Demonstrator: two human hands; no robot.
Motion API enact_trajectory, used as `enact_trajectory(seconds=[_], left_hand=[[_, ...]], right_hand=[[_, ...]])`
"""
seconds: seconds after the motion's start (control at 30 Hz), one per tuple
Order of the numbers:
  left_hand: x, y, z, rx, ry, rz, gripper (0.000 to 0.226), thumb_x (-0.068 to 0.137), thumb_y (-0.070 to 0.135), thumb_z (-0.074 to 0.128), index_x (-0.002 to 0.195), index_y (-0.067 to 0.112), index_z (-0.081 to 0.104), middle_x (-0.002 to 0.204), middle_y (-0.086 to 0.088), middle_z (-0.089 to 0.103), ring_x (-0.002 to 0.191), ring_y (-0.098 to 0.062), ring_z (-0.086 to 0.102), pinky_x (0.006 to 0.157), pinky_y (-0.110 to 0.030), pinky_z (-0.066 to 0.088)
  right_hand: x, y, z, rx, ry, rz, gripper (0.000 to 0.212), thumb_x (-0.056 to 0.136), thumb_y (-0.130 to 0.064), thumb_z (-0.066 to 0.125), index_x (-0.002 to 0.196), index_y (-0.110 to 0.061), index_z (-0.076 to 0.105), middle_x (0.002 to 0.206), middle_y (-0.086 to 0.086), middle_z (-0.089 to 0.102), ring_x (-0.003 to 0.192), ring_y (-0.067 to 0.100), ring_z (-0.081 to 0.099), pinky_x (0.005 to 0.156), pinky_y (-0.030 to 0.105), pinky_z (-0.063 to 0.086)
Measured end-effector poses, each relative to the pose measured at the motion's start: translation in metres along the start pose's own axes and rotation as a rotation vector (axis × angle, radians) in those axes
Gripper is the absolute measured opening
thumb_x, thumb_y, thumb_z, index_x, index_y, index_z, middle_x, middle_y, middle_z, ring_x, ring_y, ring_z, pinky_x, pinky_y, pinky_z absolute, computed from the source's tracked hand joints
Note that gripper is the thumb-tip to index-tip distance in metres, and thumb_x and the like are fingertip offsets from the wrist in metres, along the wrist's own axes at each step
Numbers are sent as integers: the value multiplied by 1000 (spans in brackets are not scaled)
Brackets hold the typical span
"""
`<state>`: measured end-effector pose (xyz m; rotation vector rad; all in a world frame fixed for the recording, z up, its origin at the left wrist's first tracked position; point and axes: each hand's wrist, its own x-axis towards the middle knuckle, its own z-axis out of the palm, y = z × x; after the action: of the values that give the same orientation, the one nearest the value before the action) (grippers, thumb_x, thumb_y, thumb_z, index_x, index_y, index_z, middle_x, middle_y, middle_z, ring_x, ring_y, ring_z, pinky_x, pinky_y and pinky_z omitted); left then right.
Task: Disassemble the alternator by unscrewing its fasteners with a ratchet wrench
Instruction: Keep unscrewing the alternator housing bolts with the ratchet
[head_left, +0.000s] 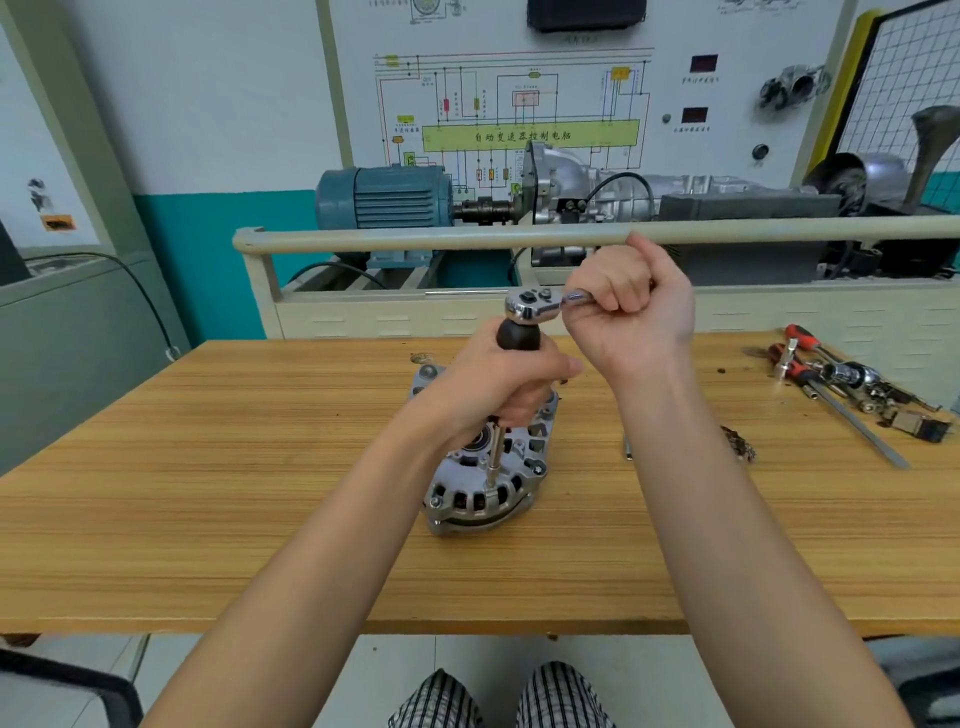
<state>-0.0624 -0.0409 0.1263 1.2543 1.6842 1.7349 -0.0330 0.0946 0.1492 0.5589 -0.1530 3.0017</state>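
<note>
At the near edge, checked trouser knees (501, 696) show below the wooden table (208, 519), whose front lip runs straight across the view with bare wood on both sides of the forearms. The alternator (485, 483) sits about mid-table, well back from that lip, with open surface to its left and near right. The left hand (498, 389) curls round the black handle (518, 335) of an upright driver, whose steel shaft (496, 452) drops to a fastener on the alternator's housing. On top of that handle sits the ratchet wrench (535, 304); the right hand (631, 306) is fisted round its grip, hovering above the table. Toward the right edge lies a clutter of loose tools (841, 379) with red handles, and a small dark scrap (737, 441) lies nearer. Beyond the far edge a beige rail (415, 240) fronts a blue motor (384, 200) and gearbox. The wall diagram (519, 114) carries a green band reading 自动变速器控制电脑.
</note>
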Motion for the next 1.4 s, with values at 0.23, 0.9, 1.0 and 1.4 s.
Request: enact_trajectory(seconds=[0.23, 0.9, 1.0, 1.4], left_hand=[[-10, 10, -9, -91, 185, 110, 46, 78, 11, 58, 39, 24, 36, 37, 7, 27, 31, -9, 19, 37, -15, 18], [-26, -69, -60, 577, 644, -329, 47, 70, 32, 82, 54, 21, 39, 44, 10, 38, 43, -13, 35, 47, -25, 27], [-23, -72, -60, 599, 641, -333, 44, 69, 35, 83, 54, 22, 44, 43, 12, 41, 39, -9, 36, 44, -23, 29], [-13, -74, -53, 843, 592, -371, 30, 73, 23, 78, 59, 17, 52, 52, 5, 53, 47, -12, 49, 44, -22, 33]], right_hand=[[-25, 2, -14, -491, -234, 30, 60, 67, -33, 80, 110, -1, 53, 99, 11, 57, 95, 26, 58, 94, 35, 45], [-64, 40, -105, -2450, -120, -142, 14, 79, -27, 76, 90, -20, 76, 77, -21, 52, 73, -5, 49, 69, 13, 35], [-65, 38, -105, -2419, -206, -191, 6, 82, -11, 73, 87, -13, 76, 79, -12, 59, 75, 1, 52, 72, 22, 43], [-67, 32, -108, -2359, -36, -261, 22, 68, -31, 83, 84, -19, 74, 78, -11, 55, 72, 4, 51, 66, 9, 37]])
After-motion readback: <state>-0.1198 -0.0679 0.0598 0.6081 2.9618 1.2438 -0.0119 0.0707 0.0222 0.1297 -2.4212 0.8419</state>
